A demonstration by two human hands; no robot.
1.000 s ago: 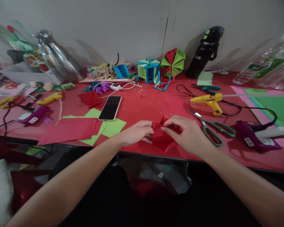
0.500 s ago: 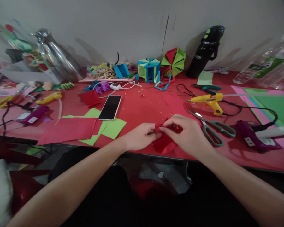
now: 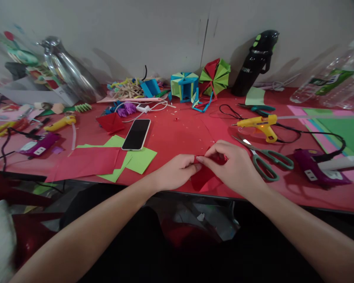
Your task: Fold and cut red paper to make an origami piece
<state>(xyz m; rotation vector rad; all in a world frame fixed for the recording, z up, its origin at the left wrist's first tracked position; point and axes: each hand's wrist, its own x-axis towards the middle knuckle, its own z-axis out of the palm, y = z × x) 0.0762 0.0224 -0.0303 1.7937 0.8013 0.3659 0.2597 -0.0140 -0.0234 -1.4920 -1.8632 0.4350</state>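
A piece of folded red paper [image 3: 205, 180] is held at the table's front edge, its lower part hanging below my fingers. My left hand [image 3: 177, 171] pinches its left side between thumb and fingers. From the right, my right hand [image 3: 228, 163] pinches the upper edge, with thumb and index fingertip close to the left thumb. The exact folds are hidden by my fingers. To the right of my right hand lie scissors [image 3: 264, 157] with grey-green handles, blades partly apart.
A phone [image 3: 136, 135] lies on green sheets [image 3: 143, 160] beside red sheets [image 3: 88, 163] at left. A yellow glue gun [image 3: 258, 124] and a purple power strip [image 3: 315, 169] are at right. Paper models [image 3: 185, 86], a black bottle [image 3: 255, 65] and a steel jug [image 3: 72, 72] stand behind.
The camera view has shifted slightly. My fingertips have moved a little on the red paper, and both hands still pinch it.
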